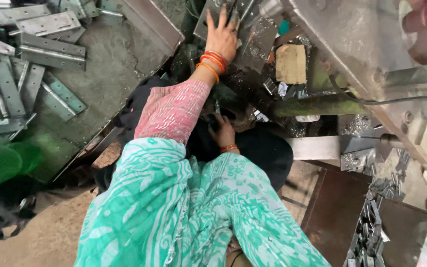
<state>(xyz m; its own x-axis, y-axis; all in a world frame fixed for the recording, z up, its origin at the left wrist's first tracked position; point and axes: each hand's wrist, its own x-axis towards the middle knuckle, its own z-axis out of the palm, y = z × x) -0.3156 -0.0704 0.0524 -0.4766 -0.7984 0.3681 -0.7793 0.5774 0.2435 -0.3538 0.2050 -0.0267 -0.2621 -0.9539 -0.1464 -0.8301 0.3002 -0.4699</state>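
Observation:
My left hand [222, 34], with orange and red bangles on the wrist, reaches forward in a pink sleeve. It lies flat, fingers spread, on a grey metal hinge plate [255, 42] at the top middle. My right hand [222, 131] is closer to my body, curled around a thin metal pin [217, 107] above a dark round machine part [235, 112]. How firmly it grips the pin is hard to see. A teal patterned scarf [184, 207] hides my lower arms and lap.
Several steel hinges [30, 54] lie piled on a grey sheet at the left. A green bar [317, 105], a wooden block [291, 63] and a grey machine frame [371, 39] stand at the right. Small metal parts [371, 222] lie on a brown plate [332, 207] at the lower right.

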